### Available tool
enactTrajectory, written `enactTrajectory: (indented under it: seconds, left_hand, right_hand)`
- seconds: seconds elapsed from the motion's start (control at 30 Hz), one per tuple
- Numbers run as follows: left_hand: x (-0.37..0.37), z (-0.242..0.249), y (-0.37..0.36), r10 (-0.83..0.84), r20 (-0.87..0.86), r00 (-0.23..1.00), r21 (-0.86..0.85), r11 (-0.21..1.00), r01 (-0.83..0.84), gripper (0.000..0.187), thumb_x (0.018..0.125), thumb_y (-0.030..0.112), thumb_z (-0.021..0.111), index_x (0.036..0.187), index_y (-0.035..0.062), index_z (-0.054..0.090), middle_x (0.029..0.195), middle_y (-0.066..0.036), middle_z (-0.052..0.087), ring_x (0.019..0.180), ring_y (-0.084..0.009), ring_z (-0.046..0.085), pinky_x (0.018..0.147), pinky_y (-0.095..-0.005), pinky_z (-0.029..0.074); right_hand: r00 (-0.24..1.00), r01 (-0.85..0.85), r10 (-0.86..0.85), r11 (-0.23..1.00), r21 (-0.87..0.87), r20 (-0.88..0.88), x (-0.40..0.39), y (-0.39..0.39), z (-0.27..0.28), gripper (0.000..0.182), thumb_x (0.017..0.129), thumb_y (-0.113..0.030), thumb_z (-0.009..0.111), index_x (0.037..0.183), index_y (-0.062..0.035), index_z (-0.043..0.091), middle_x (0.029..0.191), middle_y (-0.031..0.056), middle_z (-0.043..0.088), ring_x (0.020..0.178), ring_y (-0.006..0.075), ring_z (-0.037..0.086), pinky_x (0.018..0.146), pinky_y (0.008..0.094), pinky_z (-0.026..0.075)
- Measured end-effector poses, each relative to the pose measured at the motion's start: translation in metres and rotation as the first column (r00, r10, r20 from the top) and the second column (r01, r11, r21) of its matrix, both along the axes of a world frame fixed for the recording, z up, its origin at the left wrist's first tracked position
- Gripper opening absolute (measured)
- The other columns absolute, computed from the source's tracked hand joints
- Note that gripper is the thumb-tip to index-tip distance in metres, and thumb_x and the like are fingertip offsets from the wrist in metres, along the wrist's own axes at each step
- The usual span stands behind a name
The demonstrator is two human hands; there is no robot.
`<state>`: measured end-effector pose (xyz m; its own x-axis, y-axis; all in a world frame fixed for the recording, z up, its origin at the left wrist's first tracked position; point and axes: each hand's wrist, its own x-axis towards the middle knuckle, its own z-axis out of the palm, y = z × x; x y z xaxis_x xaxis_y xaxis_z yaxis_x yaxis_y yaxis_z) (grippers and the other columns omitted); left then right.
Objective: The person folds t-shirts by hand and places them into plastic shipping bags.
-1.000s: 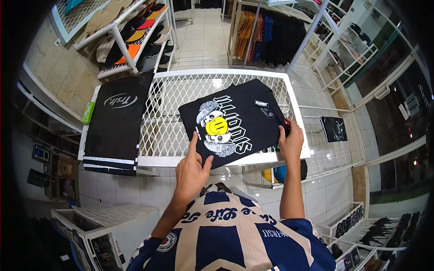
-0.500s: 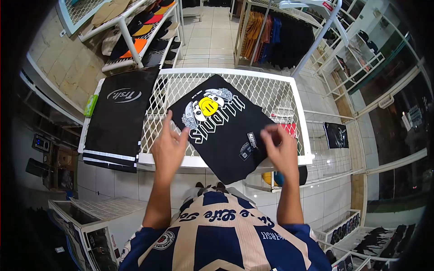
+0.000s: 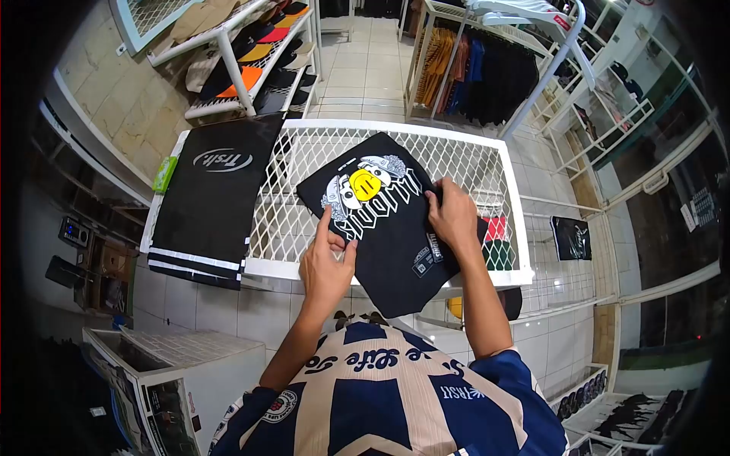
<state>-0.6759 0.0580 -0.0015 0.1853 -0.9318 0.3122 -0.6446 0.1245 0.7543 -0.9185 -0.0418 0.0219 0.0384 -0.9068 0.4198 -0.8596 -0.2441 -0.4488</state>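
Head view: left hand [image 3: 326,267] and right hand [image 3: 455,217] grasp opposite sides of a black shirt [image 3: 389,245].

1. Our left forearm [image 3: 295,346] slants forward and inward.
2. Our left hand [image 3: 327,266] extends its index finger [image 3: 325,226], thumb [image 3: 350,255] apart.
3. Our right forearm [image 3: 484,308] reaches forward, leaning inward.
4. Our right hand [image 3: 455,214] curls, thumb near index finger.

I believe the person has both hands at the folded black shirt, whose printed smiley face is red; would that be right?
Not quite: in the head view the smiley face is yellow, not red. The left hand and right hand are at the folded black shirt.
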Motion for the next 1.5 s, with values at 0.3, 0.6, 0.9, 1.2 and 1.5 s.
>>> enactTrajectory:
  seconds: [0.3,0.6,0.9,1.2,1.5]
  left_hand:
    - [-0.05,0.013,-0.041,-0.265,-0.592,0.761,-0.167,0.964,0.207,0.059,0.093,-0.008,0.062,0.149,0.0015,0.047,0.086,0.0,0.05,0.071,-0.0035,0.052,0.062,-0.0161,0.046]
    - [-0.111,0.016,-0.065,-0.416,-0.076,0.906,-0.087,0.908,0.41,0.046,0.091,0.011,0.075,0.134,0.0049,0.063,0.113,-0.013,0.062,0.106,-0.0243,0.061,0.095,-0.0426,0.053]
    - [-0.058,0.024,0.0,-0.284,0.064,0.957,-0.03,0.958,0.286,0.034,0.086,0.014,0.079,0.119,0.0051,0.072,0.12,-0.014,0.07,0.134,-0.0389,0.053,0.111,-0.0479,0.041]
    - [0.095,0.038,0.042,0.245,0.101,0.964,-0.146,0.962,-0.229,0.026,0.089,0.007,0.076,0.114,0.0002,0.074,0.108,-0.014,0.076,0.122,-0.0334,0.063,0.105,-0.0425,0.048]
    - [0.258,0.034,0.069,0.231,0.42,0.878,-0.043,0.971,-0.235,0.029,0.097,0.022,0.066,0.122,0.0092,0.076,0.134,-0.012,0.069,0.134,-0.0356,0.053,0.118,-0.0507,0.032]
  right_hand:
    - [0.956,0.258,-0.235,0.959,-0.119,0.179,-0.039,0.046,0.034,0.023,0.099,-0.02,0.065,0.111,-0.0012,0.061,0.097,0.025,0.07,0.09,0.0452,0.068,0.077,0.051,0.052]
    - [0.877,0.473,-0.474,0.88,0.04,0.074,-0.154,0.072,-0.015,0.04,0.092,-0.026,0.073,0.122,-0.0021,0.063,0.12,0.024,0.065,0.114,0.0416,0.061,0.096,0.0473,0.048]
    - [0.947,0.158,-0.123,0.982,-0.099,0.298,-0.052,0.102,0.017,0.032,0.089,-0.014,0.075,0.118,-0.0028,0.068,0.117,0.0164,0.068,0.11,0.0353,0.063,0.098,0.0434,0.046]
    - [0.789,-0.481,0.444,0.876,-0.021,0.424,0.122,0.09,0.006,0.018,0.087,-0.012,0.075,0.103,-0.0029,0.075,0.093,0.0132,0.074,0.082,0.0292,0.071,0.079,0.0394,0.053]
    - [0.865,-0.466,0.346,0.821,0.33,0.362,0.275,0.055,0.013,0.049,0.088,-0.033,0.078,0.126,-0.0036,0.068,0.086,0.0112,0.077,0.069,0.0248,0.073,0.066,0.0366,0.055]
